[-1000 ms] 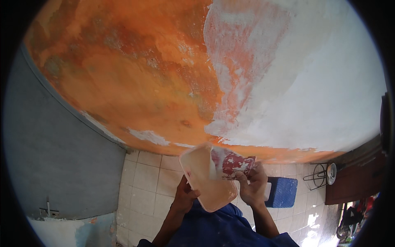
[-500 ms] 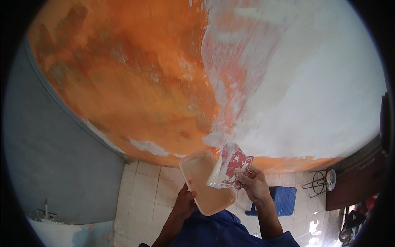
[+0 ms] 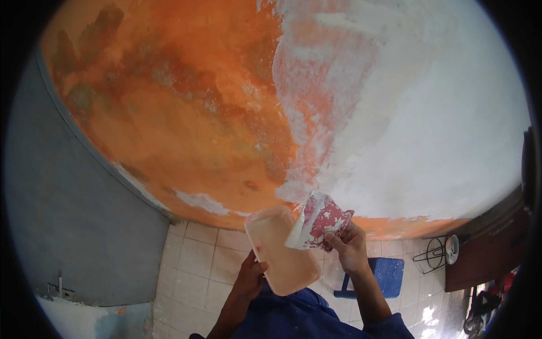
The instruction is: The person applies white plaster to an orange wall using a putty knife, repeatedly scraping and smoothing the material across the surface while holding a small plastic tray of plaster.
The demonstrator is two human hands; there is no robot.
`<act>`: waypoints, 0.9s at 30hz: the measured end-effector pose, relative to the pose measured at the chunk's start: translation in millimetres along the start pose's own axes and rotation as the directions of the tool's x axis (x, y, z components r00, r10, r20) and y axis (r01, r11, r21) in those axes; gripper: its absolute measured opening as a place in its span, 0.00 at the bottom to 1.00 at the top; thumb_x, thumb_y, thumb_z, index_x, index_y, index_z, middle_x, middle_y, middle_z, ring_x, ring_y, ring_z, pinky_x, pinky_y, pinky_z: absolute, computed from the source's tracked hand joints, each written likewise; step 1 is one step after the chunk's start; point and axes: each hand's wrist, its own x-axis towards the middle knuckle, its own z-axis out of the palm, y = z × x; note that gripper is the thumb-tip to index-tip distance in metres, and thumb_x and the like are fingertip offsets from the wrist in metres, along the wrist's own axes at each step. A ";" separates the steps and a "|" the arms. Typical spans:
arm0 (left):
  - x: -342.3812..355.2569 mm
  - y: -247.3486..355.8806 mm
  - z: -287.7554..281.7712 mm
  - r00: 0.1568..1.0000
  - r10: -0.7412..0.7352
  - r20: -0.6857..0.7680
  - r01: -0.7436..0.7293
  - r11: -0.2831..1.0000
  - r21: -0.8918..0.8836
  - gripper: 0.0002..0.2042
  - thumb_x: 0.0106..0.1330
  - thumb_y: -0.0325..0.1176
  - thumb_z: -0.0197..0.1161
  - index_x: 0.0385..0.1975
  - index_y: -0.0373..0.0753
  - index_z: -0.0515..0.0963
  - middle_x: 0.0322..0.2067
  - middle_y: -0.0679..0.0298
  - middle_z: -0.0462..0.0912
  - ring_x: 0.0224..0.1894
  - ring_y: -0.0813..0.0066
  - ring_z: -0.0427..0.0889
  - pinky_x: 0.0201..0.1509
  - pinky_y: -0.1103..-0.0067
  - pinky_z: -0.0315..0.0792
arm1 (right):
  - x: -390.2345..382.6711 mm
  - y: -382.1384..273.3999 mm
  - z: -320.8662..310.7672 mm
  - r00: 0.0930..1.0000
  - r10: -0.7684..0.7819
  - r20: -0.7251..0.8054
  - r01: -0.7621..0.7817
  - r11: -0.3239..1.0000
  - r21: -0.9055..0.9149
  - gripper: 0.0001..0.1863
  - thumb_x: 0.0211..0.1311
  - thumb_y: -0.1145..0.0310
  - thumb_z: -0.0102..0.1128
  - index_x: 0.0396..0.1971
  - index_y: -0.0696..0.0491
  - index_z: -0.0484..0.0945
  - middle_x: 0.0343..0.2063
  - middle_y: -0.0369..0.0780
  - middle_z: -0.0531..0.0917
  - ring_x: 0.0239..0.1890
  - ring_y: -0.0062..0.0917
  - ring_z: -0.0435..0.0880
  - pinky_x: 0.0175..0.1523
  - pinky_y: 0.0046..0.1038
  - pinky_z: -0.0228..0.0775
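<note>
A rough, matt orange wall point(image 3: 169, 113) wore patchy white plaster point(image 3: 429, 124), smoother and chalky. A smooth, pale plastic tray point(image 3: 279, 251) looked faintly glossy. A red scraper blade point(image 3: 322, 223) was smeared with wet white filler. Glazed floor tiles point(image 3: 195, 257) shone slightly.

Home under renovation; half-plastered orange wall point(image 3: 186, 113); tiled floor point(image 3: 197, 260).

The person wears a dark blue garment point(image 3: 307, 316), visible just below both hands. Both forearms are bare. The left hand point(image 3: 252, 275) and right hand point(image 3: 351, 248) carry no gloves.
</note>
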 end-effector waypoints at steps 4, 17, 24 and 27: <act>-1.2 2.2 7.5 1.000 -0.015 -0.022 0.016 0.999 0.035 0.38 0.52 0.36 0.66 0.63 0.37 0.55 0.53 0.60 0.70 0.51 0.67 0.74 0.50 0.74 0.74 | 4.9 0.4 -4.4 0.985 0.173 0.019 -0.174 0.982 0.076 0.15 0.55 0.82 0.57 0.45 0.62 0.74 0.35 0.40 0.82 0.31 0.18 0.79 0.35 0.21 0.71; 0.4 7.4 9.1 0.995 -0.085 -0.054 0.087 0.996 0.031 0.38 0.54 0.41 0.64 0.63 0.39 0.55 0.53 0.62 0.70 0.54 0.67 0.72 0.52 0.71 0.72 | 9.9 -21.9 -5.2 0.914 0.352 0.199 -0.404 0.818 0.410 0.16 0.57 0.79 0.55 0.47 0.65 0.72 0.41 0.44 0.80 0.42 0.26 0.81 0.50 0.28 0.73; 3.6 14.4 4.2 0.996 -0.064 0.061 0.064 0.998 0.005 0.33 0.56 0.41 0.62 0.60 0.39 0.57 0.50 0.60 0.72 0.50 0.66 0.76 0.46 0.68 0.77 | -1.8 -37.7 9.7 0.958 0.207 0.200 -0.274 0.868 0.414 0.15 0.59 0.79 0.54 0.46 0.65 0.72 0.43 0.44 0.80 0.44 0.27 0.81 0.51 0.29 0.73; -2.8 21.3 13.3 0.996 -0.049 0.077 0.049 0.999 0.007 0.31 0.57 0.40 0.61 0.59 0.39 0.58 0.49 0.59 0.72 0.47 0.65 0.78 0.40 0.68 0.80 | -6.0 -41.5 19.8 0.979 0.154 0.133 -0.195 0.895 0.401 0.13 0.59 0.78 0.54 0.44 0.65 0.73 0.41 0.45 0.81 0.42 0.28 0.81 0.51 0.30 0.74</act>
